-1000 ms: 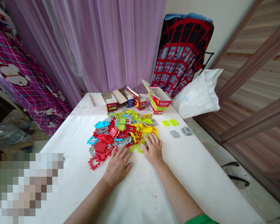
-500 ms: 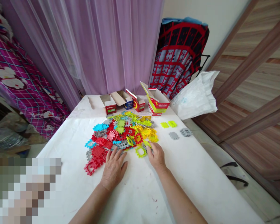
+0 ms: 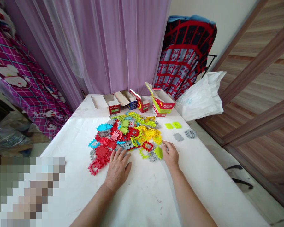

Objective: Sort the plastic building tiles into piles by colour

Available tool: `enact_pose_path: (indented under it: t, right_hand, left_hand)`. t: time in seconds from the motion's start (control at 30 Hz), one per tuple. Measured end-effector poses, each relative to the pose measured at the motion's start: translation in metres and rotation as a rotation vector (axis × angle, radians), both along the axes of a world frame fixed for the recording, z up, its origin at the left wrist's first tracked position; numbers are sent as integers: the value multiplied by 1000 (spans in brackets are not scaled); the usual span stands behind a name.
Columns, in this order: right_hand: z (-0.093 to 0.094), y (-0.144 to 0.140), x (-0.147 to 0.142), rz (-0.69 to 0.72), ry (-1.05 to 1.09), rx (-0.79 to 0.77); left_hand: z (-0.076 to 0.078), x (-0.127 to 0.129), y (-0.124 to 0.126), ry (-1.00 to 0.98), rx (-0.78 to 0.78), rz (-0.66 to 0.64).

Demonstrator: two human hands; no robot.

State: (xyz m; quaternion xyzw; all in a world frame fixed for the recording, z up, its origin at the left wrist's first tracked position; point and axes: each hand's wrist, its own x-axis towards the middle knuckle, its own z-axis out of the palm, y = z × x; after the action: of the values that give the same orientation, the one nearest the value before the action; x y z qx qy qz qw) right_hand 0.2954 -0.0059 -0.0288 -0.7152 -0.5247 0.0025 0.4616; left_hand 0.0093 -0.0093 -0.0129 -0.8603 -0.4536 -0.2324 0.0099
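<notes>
The left hand (image 3: 117, 168) is resting spread and released, with the pile of notched plastic pieces (image 3: 125, 133) lying just beyond it. The right hand (image 3: 170, 154) is curling immediately beside a lime-green tile (image 3: 158, 153); from here, I am unable to tell whether it is grasping it.

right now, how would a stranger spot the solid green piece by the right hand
On the white table, find the colourful pile, then the right hand at its near right edge. Just left of that hand is the green piece, solid-faced, unlike the open-centred red frame beside it.
</notes>
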Motion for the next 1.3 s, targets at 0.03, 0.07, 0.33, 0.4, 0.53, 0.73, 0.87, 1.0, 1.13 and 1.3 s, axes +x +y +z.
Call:
enact_pose_path:
  t: [0.03,0.07,0.33,0.4,0.53,0.73,0.87,1.0,1.13,1.3]
  right_hand:
    - [0,2,3,5,15,-12]
    - [0,5,6,3,34,-23]
    - [0,14,19,-73,270,-113]
    - [1,9,19,-44,360,-117]
    - [2,-2,20,47,574,-54]
    - [1,14,35,8,677,76]
    - [2,30,42,-22,547,38]
    - [-1,24,39,-1,422,-27]
    - [-7,6,33,65,381,-89]
    - [-11,-4,29,87,322,-121]
  left_hand:
    - [0,0,0,4,-3,-2]
    - [0,0,-1,5,-7,-2]
    - [4,0,-2,-6,-54,-27]
    - [4,-1,-2,-7,-61,-35]
    - [5,-5,-5,-11,-69,-49]
    - [6,-6,-6,12,-110,-44]
    - [6,-6,-5,15,-115,-44]
    - [4,-5,-3,2,-110,-39]
    - [4,-5,-2,5,-113,-40]
    - [5,-5,-3,-5,-127,-41]
